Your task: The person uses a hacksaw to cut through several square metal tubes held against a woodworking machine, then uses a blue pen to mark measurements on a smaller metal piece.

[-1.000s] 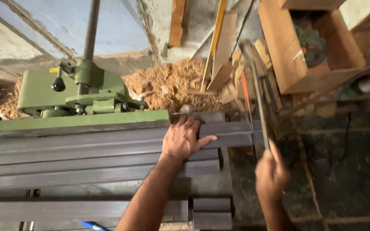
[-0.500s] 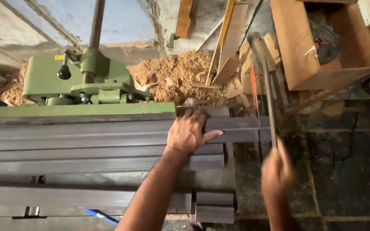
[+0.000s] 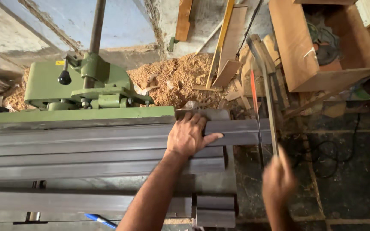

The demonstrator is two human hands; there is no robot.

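Observation:
My left hand (image 3: 188, 136) lies flat, fingers spread, on the right end of several long grey moulded strips (image 3: 78, 149) stacked side by side on the bed of a green woodworking machine (image 3: 78, 92). My right hand (image 3: 278, 182) is blurred, to the right of the strips' ends. It grips the lower end of a long thin grey strip (image 3: 267, 90) that stands nearly upright and leans away toward the scrap wood. A thin red-orange rod (image 3: 254, 98) runs alongside that strip.
A heap of sawdust (image 3: 176, 79) lies behind the machine. Planks and offcuts (image 3: 230, 47) lean against the wall. An open wooden box (image 3: 322, 42) holding cables stands at the upper right. A black cable (image 3: 330, 149) trails on the dark floor. A blue pen (image 3: 101, 220) lies at the bottom.
My right hand has dropped slightly and blurred with the thin strip still in it. The left hand has stayed on the stacked strips. The view has shifted a little.

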